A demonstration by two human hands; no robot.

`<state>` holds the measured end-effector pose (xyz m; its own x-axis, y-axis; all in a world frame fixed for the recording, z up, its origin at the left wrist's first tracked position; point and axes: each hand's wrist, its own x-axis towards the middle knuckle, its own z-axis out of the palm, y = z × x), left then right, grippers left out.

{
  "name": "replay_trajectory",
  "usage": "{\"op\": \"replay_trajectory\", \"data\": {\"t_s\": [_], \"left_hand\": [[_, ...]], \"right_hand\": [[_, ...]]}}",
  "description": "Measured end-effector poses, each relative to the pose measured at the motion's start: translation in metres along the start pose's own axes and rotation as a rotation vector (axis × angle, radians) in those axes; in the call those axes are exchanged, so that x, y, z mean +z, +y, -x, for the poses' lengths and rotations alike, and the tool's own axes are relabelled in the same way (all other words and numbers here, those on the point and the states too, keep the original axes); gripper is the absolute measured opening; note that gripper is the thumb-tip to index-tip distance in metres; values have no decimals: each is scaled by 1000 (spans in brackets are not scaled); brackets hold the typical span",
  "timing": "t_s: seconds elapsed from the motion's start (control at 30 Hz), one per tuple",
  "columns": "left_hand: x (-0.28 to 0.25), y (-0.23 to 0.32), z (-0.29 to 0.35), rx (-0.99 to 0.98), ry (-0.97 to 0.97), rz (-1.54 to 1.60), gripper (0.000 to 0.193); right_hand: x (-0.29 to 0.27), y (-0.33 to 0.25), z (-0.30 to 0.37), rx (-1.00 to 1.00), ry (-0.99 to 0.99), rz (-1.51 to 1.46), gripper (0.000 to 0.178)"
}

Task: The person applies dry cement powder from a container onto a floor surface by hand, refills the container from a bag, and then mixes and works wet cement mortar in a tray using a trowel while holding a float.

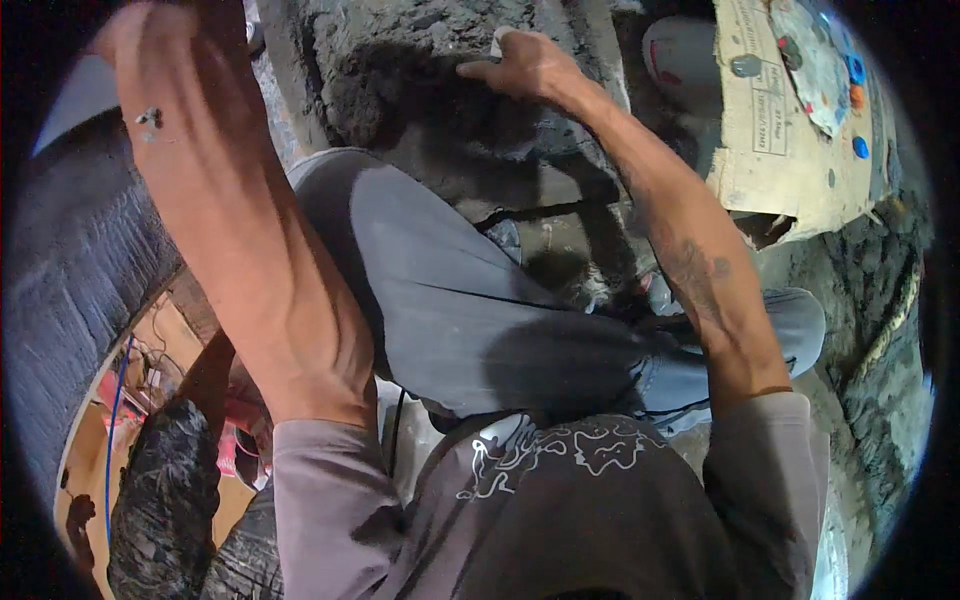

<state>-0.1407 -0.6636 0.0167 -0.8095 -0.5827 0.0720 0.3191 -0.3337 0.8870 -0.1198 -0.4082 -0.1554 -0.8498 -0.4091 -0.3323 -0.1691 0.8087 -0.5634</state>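
Observation:
My right hand (535,68) is at the top centre, just over a bed of dark grey, wet-looking clay or mud (410,95). Its fingers are curled around a small pale piece (497,42), too little of which shows to name. The thumb points left across the dark surface. My left forearm (230,200) stretches up to the top left, with a grey smear of clay or mud (150,118) on it. Of my left hand (125,30) only a part near the wrist shows at the upper edge; its fingers are out of sight.
A worn cardboard sheet (745,110) at the upper right bears a plastic wrapper (810,75) and small blue caps (861,148). A large dark curved surface (70,240) stands at the left. Below it are a blue cord (112,450) and a dark wrinkled form (165,490). My bent knees (440,270) fill the middle.

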Motion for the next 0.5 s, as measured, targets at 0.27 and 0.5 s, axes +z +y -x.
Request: {"op": "replay_trajectory", "data": {"t_s": [0.27, 0.5], "left_hand": [[0, 8, -2, 7, 4, 17, 46], [-2, 3, 2, 5, 3, 17, 45]], "right_hand": [[-18, 8, 10, 113, -9, -58, 64], [-34, -32, 14, 388, -208, -99, 59]]}}
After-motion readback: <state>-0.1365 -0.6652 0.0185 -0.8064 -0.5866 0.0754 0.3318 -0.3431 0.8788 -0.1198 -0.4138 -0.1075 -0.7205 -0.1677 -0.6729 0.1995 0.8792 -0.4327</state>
